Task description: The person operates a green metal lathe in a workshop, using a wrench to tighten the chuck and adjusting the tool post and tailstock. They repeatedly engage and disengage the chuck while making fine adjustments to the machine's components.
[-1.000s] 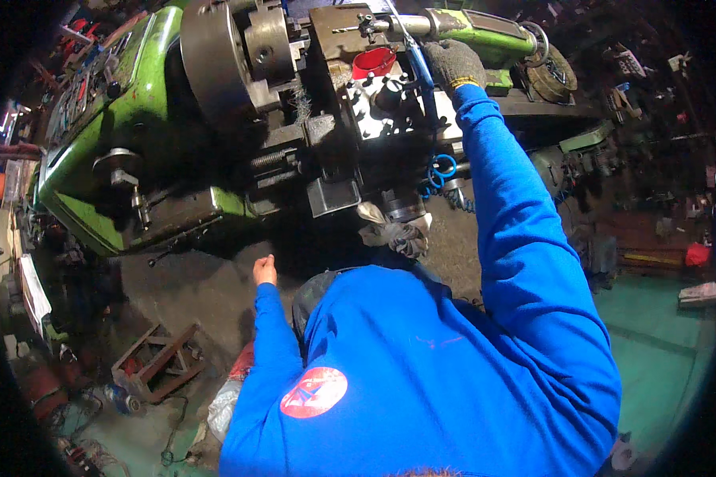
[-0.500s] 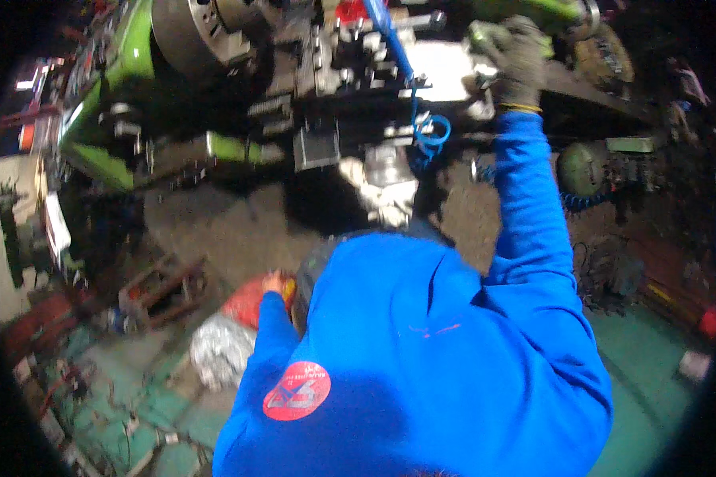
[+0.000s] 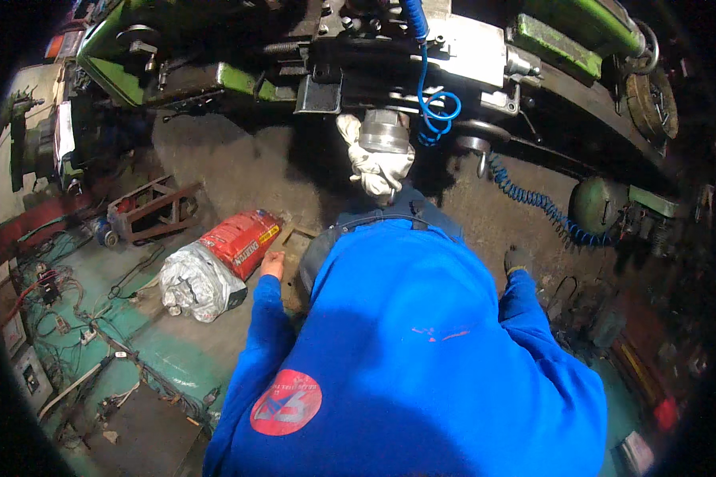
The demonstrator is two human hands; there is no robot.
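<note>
A workshop floor [image 3: 239,171], brown nearby and green farther left, is lying beneath a green lathe [image 3: 366,75], which is standing directly ahead of the person. A red-and-silver sack [image 3: 235,242] is lying on the floor at the left, its silver end crumpled, probably gathered to retain the contents. The bare left hand [image 3: 272,264] is hanging just beside the red portion; contact is not showing clearly, no held item is appearing, and whether the fingers are spread or curled cannot be determined. The gloved right hand [image 3: 518,258] is hanging beside the person's right side, well apart from the lathe; the dark glove is merging with the background, so finger position and any contents cannot be determined. A white cloth [image 3: 380,171] is hanging against a metal collar [image 3: 384,131] at the lathe front, presumably parked there for easy reach. Right of it, a coiled blue hose [image 3: 533,199] is trailing below the lathe, its coils presumably giving stretch while limiting loose slack.
</note>
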